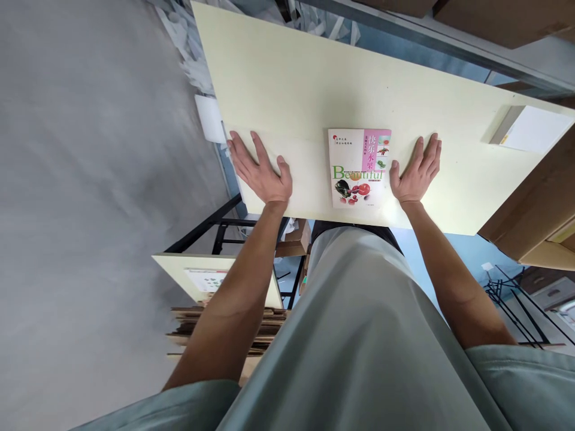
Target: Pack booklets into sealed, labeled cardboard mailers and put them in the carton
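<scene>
A book [354,152] with a white and pink cover, printed with fruit and the word "Beautiful", lies on the pale cream table [278,78] in front of me. To its left, my left hand [264,173] rests palm down with the fingers stretched out, near the table's left end. My right hand [415,172] lies flat just right of the book, thumb close to the cover's edge but apart from it. Both hands are open and hold nothing.
A thick white block-like stack [536,129] sits at the table's right end. Cardboard boxes [539,197] stand beyond that end. Behind my left arm is another cream board [175,269] with a printed sheet, above stacked flat cardboard [186,326]. White wrapping material [188,54] hangs by the far left corner.
</scene>
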Action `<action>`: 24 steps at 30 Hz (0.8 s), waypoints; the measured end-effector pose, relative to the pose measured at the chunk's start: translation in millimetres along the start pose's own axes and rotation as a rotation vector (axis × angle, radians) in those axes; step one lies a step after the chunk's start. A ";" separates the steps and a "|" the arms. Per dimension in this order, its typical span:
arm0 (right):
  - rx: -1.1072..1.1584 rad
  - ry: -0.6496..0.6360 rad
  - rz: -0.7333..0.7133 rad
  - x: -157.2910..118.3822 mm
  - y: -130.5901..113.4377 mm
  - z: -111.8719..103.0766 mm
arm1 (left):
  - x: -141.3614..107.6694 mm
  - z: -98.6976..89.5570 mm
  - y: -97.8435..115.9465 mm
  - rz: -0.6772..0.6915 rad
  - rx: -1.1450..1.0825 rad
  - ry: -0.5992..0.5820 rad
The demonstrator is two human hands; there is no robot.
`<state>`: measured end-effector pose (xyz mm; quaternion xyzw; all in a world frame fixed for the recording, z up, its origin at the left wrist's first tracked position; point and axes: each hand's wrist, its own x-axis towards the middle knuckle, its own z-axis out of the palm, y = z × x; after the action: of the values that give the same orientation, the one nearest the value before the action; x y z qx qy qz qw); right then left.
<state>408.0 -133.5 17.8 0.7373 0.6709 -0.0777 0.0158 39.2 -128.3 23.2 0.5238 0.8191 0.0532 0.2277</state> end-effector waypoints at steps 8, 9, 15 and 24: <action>-0.007 -0.010 0.003 0.5 0.6 0.1 | -2.4 -20.2 21.9 -0.127 -0.026 -0.158; -0.011 -0.012 0.001 0.5 1.0 0.7 | -2.1 -20.4 22.2 -0.134 -0.023 -0.161; -0.031 0.028 -0.019 0.2 3.4 4.9 | -2.1 -10.4 11.7 -0.039 -0.003 -0.052; -0.002 0.010 0.001 1.0 0.4 1.7 | 1.7 -0.7 1.8 -0.019 0.012 -0.006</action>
<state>408.4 -132.8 15.9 0.7382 0.6705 -0.0731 0.0133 39.9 -125.9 23.9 0.5174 0.8238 0.0446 0.2273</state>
